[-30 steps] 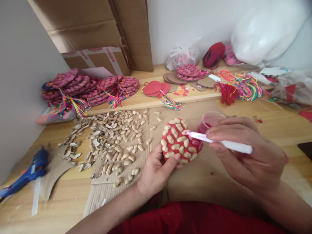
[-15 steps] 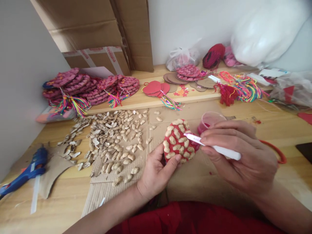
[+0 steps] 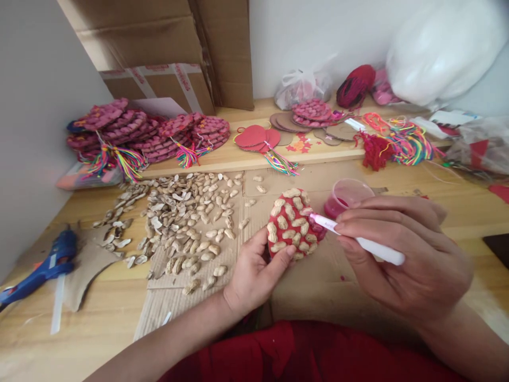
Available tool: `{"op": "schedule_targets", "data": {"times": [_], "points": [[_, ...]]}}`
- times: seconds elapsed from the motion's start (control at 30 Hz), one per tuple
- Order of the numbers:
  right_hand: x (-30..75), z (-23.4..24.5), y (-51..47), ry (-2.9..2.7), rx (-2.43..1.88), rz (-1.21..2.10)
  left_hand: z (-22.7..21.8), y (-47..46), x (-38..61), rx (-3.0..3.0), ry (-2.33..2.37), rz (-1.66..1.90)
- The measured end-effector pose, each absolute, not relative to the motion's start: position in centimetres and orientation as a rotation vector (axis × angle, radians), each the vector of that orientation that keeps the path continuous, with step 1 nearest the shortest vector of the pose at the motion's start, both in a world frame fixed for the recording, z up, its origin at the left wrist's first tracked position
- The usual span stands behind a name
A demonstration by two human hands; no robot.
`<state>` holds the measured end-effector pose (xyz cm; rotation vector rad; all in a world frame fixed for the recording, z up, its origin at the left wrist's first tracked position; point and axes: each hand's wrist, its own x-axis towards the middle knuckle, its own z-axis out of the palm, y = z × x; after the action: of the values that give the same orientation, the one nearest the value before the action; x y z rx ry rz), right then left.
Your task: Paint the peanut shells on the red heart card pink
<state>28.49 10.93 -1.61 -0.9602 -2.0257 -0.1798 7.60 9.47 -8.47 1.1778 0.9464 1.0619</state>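
Observation:
My left hand (image 3: 258,268) grips the lower left edge of a red disc (image 3: 283,233) covered with peanut shells, thumb on top. Most of those shells are plain tan; some at the disc's right side are coloured pink. Between the fingertips of my right hand (image 3: 401,254) is a white paint marker (image 3: 363,244), its pink tip at the upper right shells of the disc. Behind the marker stands a clear plastic cup (image 3: 350,193) with pink liquid in it, partly hidden by my right hand.
Loose peanut shells (image 3: 191,223) spread over cardboard at the left, near a blue glue gun (image 3: 55,262). On the raised back ledge lie stacked pink shell discs (image 3: 115,132), red discs with a tassel (image 3: 252,139), colourful cords (image 3: 413,140) and a yarn ball (image 3: 356,86).
The marker tip has shifted from the middle shells to the upper right edge of the disc. My right hand has moved slightly right; my left still holds the disc.

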Motion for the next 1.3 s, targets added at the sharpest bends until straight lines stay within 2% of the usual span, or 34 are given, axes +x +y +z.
{"op": "schedule_targets", "data": {"times": [0.57,1.3], "points": [[28.64,-2.33,11.32,-2.122,-0.878,-0.168,-8.67,9.49,7.63,1.061,0.924,1.042],[29.34,-2.11,11.44,-1.888,-0.999,-0.093,-8.87,9.7,7.52,1.109,0.915,1.073]]}}
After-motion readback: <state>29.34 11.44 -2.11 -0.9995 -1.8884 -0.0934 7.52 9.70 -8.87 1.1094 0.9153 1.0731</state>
